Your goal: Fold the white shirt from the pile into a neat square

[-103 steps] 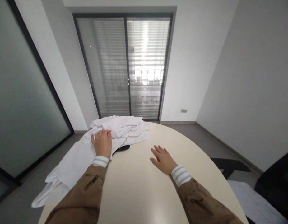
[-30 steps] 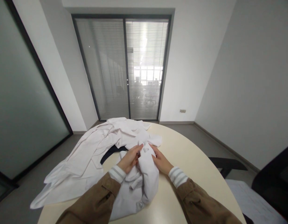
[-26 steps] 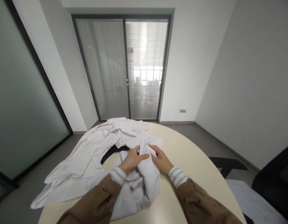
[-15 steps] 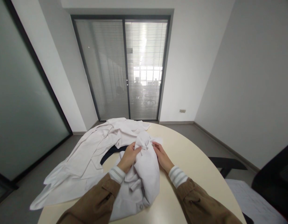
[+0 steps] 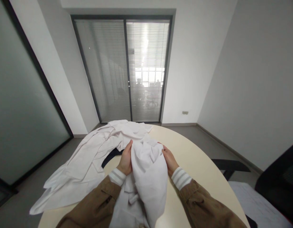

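A bunched white garment (image 5: 148, 177) is held up between my two hands over the near part of the round table (image 5: 184, 148). My left hand (image 5: 126, 158) grips its left side, thumb pointing up along the cloth. On the opposite side my right hand (image 5: 169, 159) is closed on the upper right edge, its fingertips partly hidden behind the fabric. The lower part of the garment hangs toward me in loose folds. More white clothing (image 5: 89, 152) lies spread along the left and far side of the table, and whether it joins the held piece I cannot tell.
A dark navy strip of cloth (image 5: 111, 157) shows beside the white clothing. A black chair (image 5: 277, 183) stands at the right, with a pale sheet or cloth (image 5: 253, 201) near it. Beyond the table are a glazed door with blinds (image 5: 146, 72) and white walls.
My hands have spread apart, and the garment's top now opens wider and smoother between them. The held cloth has come up and nearer to me. The spread clothing has stayed put.
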`<state>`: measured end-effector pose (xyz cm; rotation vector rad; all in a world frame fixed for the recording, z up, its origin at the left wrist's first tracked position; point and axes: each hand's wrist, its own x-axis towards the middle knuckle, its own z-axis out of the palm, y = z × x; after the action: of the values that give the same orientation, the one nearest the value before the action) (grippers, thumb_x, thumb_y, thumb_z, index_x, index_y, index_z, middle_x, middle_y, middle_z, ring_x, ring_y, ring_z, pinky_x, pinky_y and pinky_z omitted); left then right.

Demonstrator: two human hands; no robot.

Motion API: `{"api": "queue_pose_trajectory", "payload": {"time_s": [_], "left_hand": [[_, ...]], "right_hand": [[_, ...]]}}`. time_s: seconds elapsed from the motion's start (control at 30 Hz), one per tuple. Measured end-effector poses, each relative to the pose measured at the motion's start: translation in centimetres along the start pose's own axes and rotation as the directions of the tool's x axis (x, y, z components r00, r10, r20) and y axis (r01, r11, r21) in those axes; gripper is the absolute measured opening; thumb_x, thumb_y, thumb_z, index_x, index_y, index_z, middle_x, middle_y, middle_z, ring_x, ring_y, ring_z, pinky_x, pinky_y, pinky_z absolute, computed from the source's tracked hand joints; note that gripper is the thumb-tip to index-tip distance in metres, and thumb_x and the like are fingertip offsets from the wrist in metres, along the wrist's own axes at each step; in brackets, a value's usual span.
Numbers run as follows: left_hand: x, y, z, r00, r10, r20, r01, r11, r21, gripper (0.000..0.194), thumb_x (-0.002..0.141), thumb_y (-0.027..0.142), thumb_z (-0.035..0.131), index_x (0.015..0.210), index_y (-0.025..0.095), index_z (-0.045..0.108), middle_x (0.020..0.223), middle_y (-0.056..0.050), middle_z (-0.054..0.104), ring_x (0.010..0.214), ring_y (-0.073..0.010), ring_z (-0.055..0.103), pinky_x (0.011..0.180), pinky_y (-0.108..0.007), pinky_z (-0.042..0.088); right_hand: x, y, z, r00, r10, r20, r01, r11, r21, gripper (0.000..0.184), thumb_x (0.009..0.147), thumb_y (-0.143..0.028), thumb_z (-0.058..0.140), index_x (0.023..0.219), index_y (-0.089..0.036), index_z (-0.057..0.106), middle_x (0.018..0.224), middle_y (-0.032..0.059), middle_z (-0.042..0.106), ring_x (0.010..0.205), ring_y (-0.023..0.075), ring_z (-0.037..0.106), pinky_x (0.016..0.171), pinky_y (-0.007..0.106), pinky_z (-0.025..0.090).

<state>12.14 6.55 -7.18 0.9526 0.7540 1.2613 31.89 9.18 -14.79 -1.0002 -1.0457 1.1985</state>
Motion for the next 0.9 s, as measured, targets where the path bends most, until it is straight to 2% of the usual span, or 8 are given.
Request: {"api": "queue_pose_trajectory", "payload": {"time_s": [0.13,0.27,0.37,0.5,0.63,0.77,0.83,0.9], "left_hand": [[0.8,-0.3,-1.0,0.963,0.269,-0.009,-0.253,0.917,0.307,0.033,0.083,0.045,0.062,0.102,0.018,0.066,0.100,-0.005,0.073,0.099,-0.0236,0.065,0.090,-0.033,0.049],[1.9,-0.8,-2.6,0.915,0.403,0.019,-0.326,0.712,0.622,0.026,0.087,0.039,0.058,0.098,0.018,0.066,0.093,-0.005,0.071,0.086,-0.0207,0.064,0.083,-0.032,0.049],[3.0,-1.6,-3.7,0.892,0.452,0.004,-0.336,0.656,0.676,0.027,0.088,0.038,0.055,0.094,0.016,0.069,0.103,-0.009,0.070,0.100,-0.0232,0.062,0.093,-0.035,0.046],[3.8,-3.1,-4.5,0.960,0.261,-0.106,-0.156,0.805,0.573,0.031,0.090,0.033,0.052,0.108,0.013,0.068,0.108,-0.012,0.070,0.094,-0.0210,0.065,0.086,-0.033,0.050],[3.5,-4.2,-4.3,0.980,0.011,-0.201,0.070,0.918,0.390,0.045,0.081,0.023,0.067,0.123,0.013,0.056,0.108,-0.012,0.067,0.079,-0.0173,0.065,0.063,-0.026,0.052],[2.8,-4.3,-3.5,0.958,-0.225,-0.177,0.265,0.933,0.245,0.059,0.082,0.027,0.072,0.133,0.012,0.046,0.075,-0.001,0.063,0.052,-0.0109,0.055,0.050,-0.022,0.047],[2.6,-4.1,-3.2,0.955,-0.233,-0.182,0.270,0.939,0.214,0.061,0.081,0.024,0.073,0.134,0.013,0.045,0.068,0.003,0.059,0.046,-0.0086,0.051,0.048,-0.020,0.044],[2.4,-3.8,-3.1,0.955,-0.221,-0.196,0.251,0.957,0.145,0.064,0.078,0.016,0.074,0.134,0.016,0.044,0.072,0.003,0.060,0.049,-0.0083,0.054,0.050,-0.019,0.045]], "right_hand": [[0.7,-0.1,-1.3,0.963,-0.120,-0.240,0.129,0.991,0.024,0.052,0.073,-0.041,0.070,0.119,-0.019,0.062,0.099,0.0065,0.075,0.088,0.0257,0.070,0.086,0.043,0.055],[1.4,-0.7,-3.4,0.822,-0.311,-0.477,0.279,0.950,-0.139,0.040,0.068,-0.039,0.073,0.100,-0.018,0.062,0.084,0.0018,0.068,0.076,0.0201,0.064,0.077,0.037,0.053],[1.6,-1.2,-4.4,0.746,-0.445,-0.495,0.338,0.894,-0.295,0.037,0.067,-0.033,0.071,0.097,-0.019,0.058,0.091,0.0027,0.065,0.081,0.0189,0.062,0.080,0.036,0.052],[1.8,-0.6,-5.2,0.787,-0.462,-0.408,0.321,0.872,-0.368,0.058,0.069,-0.030,0.065,0.123,-0.019,0.048,0.115,0.0104,0.063,0.101,0.0234,0.063,0.090,0.039,0.052],[2.5,0.7,-5.9,0.863,-0.329,-0.383,0.200,0.920,-0.338,0.076,0.077,-0.033,0.050,0.146,-0.014,0.026,0.110,0.0123,0.067,0.093,0.0234,0.067,0.086,0.041,0.054],[2.9,1.1,-6.6,0.893,-0.308,-0.329,0.089,0.836,-0.541,0.060,0.073,-0.037,0.056,0.128,-0.013,0.052,0.111,0.0154,0.069,0.101,0.0286,0.065,0.088,0.042,0.052],[2.9,1.2,-6.8,0.892,-0.317,-0.323,0.021,0.742,-0.670,0.051,0.068,-0.039,0.063,0.113,-0.016,0.061,0.113,0.0162,0.069,0.109,0.0327,0.062,0.093,0.044,0.048],[2.8,1.4,-6.8,0.891,-0.306,-0.337,-0.052,0.668,-0.743,0.053,0.066,-0.041,0.069,0.114,-0.018,0.062,0.114,0.0157,0.068,0.116,0.0351,0.058,0.097,0.047,0.044]]}}
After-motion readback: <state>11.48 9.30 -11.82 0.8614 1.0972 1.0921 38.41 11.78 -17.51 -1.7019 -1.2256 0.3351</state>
